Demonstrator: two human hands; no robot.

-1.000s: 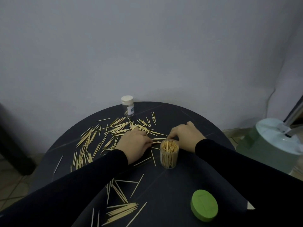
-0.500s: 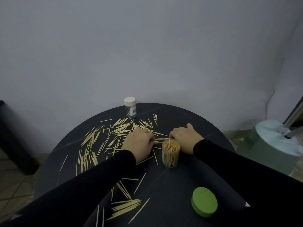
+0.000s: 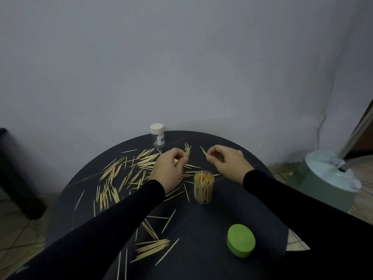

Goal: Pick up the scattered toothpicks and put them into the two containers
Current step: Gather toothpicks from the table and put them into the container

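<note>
Both hands hovered beyond the open, nearly full toothpick jar (image 3: pixel 203 186), the left hand (image 3: pixel 169 170) and right hand (image 3: pixel 226 161) each with its grip pinched on a few toothpicks (image 3: pixel 203 151), apparently ready for dropping in.

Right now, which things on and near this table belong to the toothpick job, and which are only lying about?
For the job:
- scattered toothpicks
- open clear container, nearly full
- capped small jar
- left hand, gripping toothpicks
- right hand, pinching toothpicks
- green lid, probably the open container's

Only lying about:
- pale green appliance on the floor
- dark furniture at the left
</note>
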